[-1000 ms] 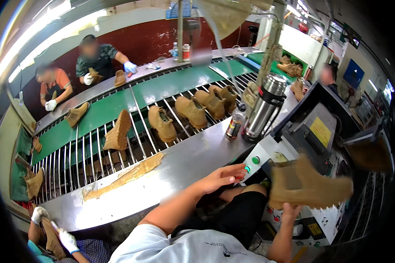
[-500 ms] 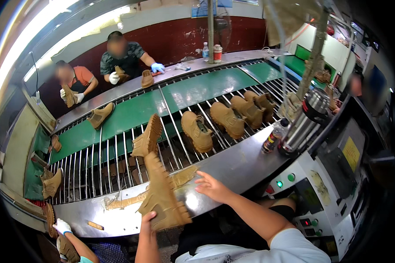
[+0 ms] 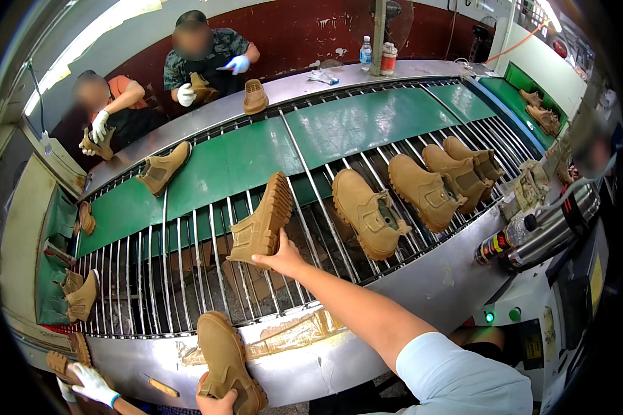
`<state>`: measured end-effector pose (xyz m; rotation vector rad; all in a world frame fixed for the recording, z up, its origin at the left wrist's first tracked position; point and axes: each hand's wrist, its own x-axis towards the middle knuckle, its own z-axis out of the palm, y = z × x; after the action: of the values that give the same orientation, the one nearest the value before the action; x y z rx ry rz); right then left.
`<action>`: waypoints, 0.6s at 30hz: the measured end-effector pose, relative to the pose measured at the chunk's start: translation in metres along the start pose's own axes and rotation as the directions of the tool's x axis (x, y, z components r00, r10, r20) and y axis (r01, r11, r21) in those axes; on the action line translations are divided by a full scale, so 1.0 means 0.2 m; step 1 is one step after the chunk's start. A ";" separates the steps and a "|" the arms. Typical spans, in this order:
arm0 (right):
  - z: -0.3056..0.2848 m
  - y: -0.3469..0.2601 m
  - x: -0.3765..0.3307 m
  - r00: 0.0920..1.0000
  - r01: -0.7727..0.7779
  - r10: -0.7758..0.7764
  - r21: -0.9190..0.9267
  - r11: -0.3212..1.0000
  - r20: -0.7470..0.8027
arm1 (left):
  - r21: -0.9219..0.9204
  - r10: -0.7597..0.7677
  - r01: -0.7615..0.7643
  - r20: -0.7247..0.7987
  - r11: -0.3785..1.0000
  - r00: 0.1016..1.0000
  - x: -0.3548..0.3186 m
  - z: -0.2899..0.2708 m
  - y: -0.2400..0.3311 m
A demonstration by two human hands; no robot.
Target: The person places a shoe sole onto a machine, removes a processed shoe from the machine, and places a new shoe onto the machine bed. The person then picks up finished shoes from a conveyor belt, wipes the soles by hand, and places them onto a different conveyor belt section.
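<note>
My left hand (image 3: pixel 216 400), at the lower edge, is closed round the ankle of a tan boot (image 3: pixel 220 346). That boot's toe points away from me, over the metal ledge. Out over the roller rack, my right hand (image 3: pixel 284 257) grips a second tan boot (image 3: pixel 259 225) by its lower end, thumb and fingers on either side. This boot lies on its side, its ridged sole facing right. Right of it, another tan boot (image 3: pixel 369 214) rests on the metal rods, apart from my hand.
Several more boots (image 3: pixel 426 190) stand farther right on the rods. A green belt (image 3: pixel 242 155) runs behind; two gloved people work beyond it. A yellow-handled tool (image 3: pixel 160 386) lies on the ledge (image 3: pixel 304 370). A bottle (image 3: pixel 502 242) and a steel flask (image 3: pixel 557 225) stand right. A co-worker's gloved hand (image 3: pixel 93 384) is at lower left.
My right hand has reached forward from the ledge and taken hold of the boot on the rods. My left hand has lowered its boot toward me and left. The view has shifted.
</note>
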<state>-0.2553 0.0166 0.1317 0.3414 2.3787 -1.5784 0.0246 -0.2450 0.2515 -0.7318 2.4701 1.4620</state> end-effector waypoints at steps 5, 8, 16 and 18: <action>-0.03 -0.02 0.06 0.997 -0.045 0.053 0.154 0.987 -0.048 | -0.046 0.037 -0.037 -0.006 0.998 0.999 0.06 -0.03 -0.07; -0.17 -0.01 0.03 0.996 0.047 -0.012 0.401 0.915 -0.088 | -0.126 0.167 -0.165 0.005 0.978 0.986 0.06 -0.02 -0.07; -0.83 0.18 -0.95 0.974 -0.224 0.038 0.922 0.316 0.224 | -0.458 0.154 -0.071 0.148 0.886 0.977 0.15 -0.16 -0.10; -0.88 0.47 -1.33 0.992 -0.120 -0.018 0.974 0.190 0.126 | -0.538 0.177 -0.058 0.172 0.841 0.969 0.18 -0.25 -0.10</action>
<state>0.0100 0.2022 0.2092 0.5133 0.8155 -2.8003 0.0076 -0.3082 0.2465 -0.4639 1.9834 2.1851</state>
